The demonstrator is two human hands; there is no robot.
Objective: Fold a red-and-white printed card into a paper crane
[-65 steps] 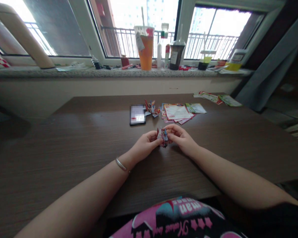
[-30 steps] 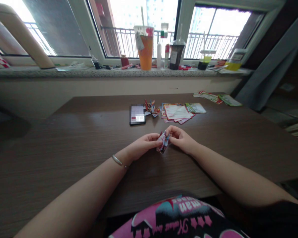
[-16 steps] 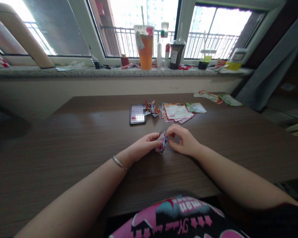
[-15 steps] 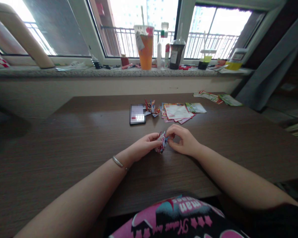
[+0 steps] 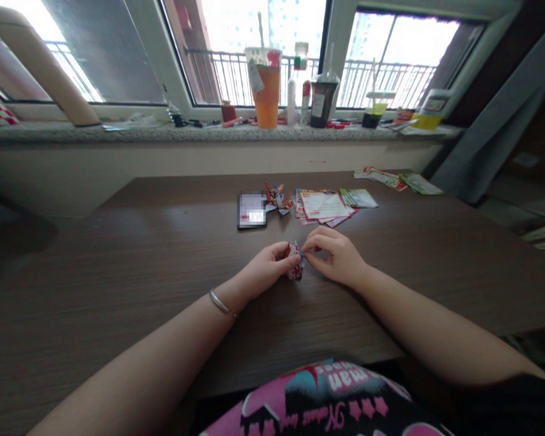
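Observation:
A small folded paper piece with red, white and blue print is pinched between the thumb and fingers of my left hand, just above the table. From the right, my right hand meets its blue edge with thumb and fingertips pressed together. Beyond my hands lies a cluster of folded printed paper pieces. A stack of printed paper sheets rests to the right of that cluster. To its left is a dark-framed flat device, its face blurred out.
The brown table reaches to the wall under the window. More printed sheets lie at its far right. On the stone sill stand an orange drink cup, a dark drink cup, bottles and small clutter.
My left hand has shifted slightly right and its thumb lies further over the paper piece. My right fingers have drawn closer together at its blue edge.

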